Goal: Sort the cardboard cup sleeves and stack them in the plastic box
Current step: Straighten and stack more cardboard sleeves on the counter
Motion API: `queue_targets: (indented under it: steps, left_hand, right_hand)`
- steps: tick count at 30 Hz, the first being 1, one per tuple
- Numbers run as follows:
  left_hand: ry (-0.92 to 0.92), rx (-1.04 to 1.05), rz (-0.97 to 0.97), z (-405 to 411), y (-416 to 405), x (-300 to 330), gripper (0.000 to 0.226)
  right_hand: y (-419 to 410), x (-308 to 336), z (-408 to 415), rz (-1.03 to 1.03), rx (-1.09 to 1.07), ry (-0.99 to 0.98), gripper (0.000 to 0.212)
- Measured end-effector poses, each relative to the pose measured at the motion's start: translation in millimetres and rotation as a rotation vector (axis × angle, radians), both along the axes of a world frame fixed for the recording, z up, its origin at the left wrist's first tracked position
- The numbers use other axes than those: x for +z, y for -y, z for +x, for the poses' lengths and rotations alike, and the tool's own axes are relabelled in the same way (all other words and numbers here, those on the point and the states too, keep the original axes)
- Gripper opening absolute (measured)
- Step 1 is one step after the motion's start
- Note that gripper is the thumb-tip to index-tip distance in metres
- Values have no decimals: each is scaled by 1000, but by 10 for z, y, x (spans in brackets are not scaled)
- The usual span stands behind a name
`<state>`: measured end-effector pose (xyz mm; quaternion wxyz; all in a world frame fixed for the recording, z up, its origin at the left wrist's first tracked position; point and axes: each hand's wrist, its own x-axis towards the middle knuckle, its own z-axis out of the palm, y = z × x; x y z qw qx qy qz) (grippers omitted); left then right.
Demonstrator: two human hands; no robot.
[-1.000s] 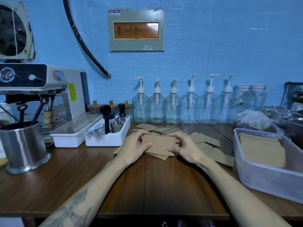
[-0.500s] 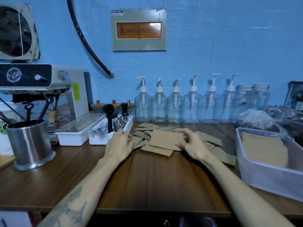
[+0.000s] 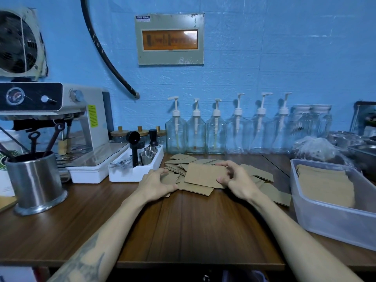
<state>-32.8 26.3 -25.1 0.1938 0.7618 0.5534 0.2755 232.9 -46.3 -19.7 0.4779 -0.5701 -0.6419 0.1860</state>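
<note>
**Sleeve held above the loose pile, box half filled to the right**

The landmark here is the loose pile of cardboard cup sleeves (image 3: 179,169) on the wooden counter (image 3: 193,231). The right hand (image 3: 238,182) grips one flat cup sleeve (image 3: 205,177) over the pile's middle: the thumb is curled under its near right corner and the fingers are bent over its far right edge, so the sleeve is pinched between them. The left hand (image 3: 156,183) rests on the pile's left edge, its fingers bent with the tips pressing on the cardboard; whether they grip a sleeve cannot be told.

Right of the pile, well apart from it, stands the translucent plastic box (image 3: 317,216), with a stack of sleeves (image 3: 325,186) lying flat inside. Just left of the pile sits a white tray (image 3: 130,171) holding metal cups and a tamper. Behind the pile, a row of clear pump bottles (image 3: 215,135) lines the blue wall.
</note>
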Motion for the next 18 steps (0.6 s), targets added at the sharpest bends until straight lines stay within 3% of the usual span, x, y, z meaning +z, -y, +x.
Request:
queue_targets:
  steps: [5, 9, 13, 18]
  left_hand:
    - [-118, -71, -70, 44, 39, -8, 84]
    - [-94, -51, 10, 64, 49, -1, 80]
    - [99, -50, 52, 61, 9, -4, 59]
    - [494, -54, 6, 27, -48, 61, 33]
  right_hand:
    - [-12, -4, 3, -6, 11, -1, 40]
    - [-30, -12, 5, -2, 21, -15, 40]
    - [-30, -13, 2, -8, 14, -8, 40]
    - [-42, -14, 16, -20, 3, -35, 39]
